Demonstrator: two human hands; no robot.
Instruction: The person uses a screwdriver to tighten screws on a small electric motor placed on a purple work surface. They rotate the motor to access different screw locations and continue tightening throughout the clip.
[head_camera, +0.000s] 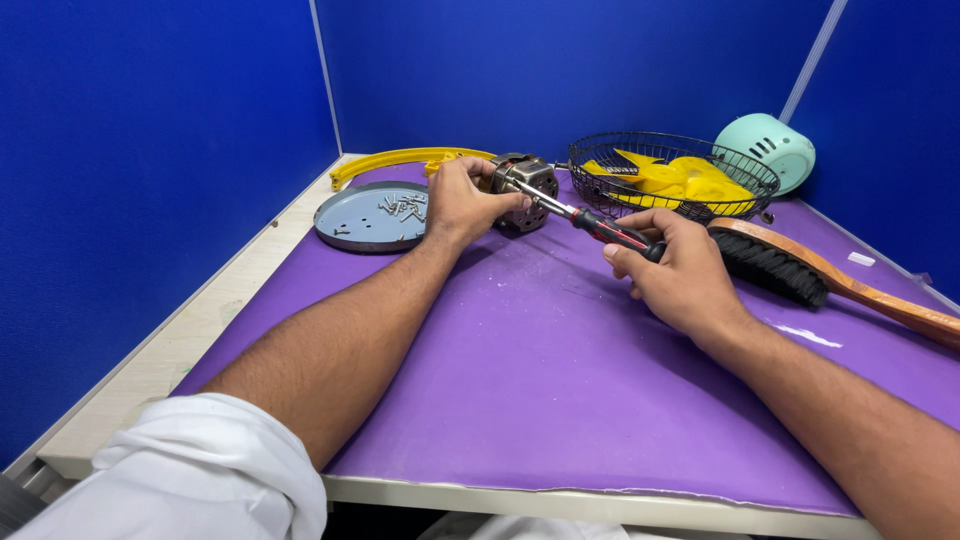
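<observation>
A small metal fan motor (526, 187) stands on the purple mat (560, 380) at the back. My left hand (458, 203) grips the motor's left side and steadies it. My right hand (678, 272) is closed on the red and black handle of a screwdriver (590, 222). The screwdriver's metal shaft slants up to the left, and its tip touches the motor's front.
A grey round plate (352, 222) holding several loose screws lies left of the motor. A yellow curved ring (395, 160) is behind it. A black wire basket (672, 175) holds yellow fan blades. A mint green housing (770, 145) and a wooden brush (820, 275) are on the right.
</observation>
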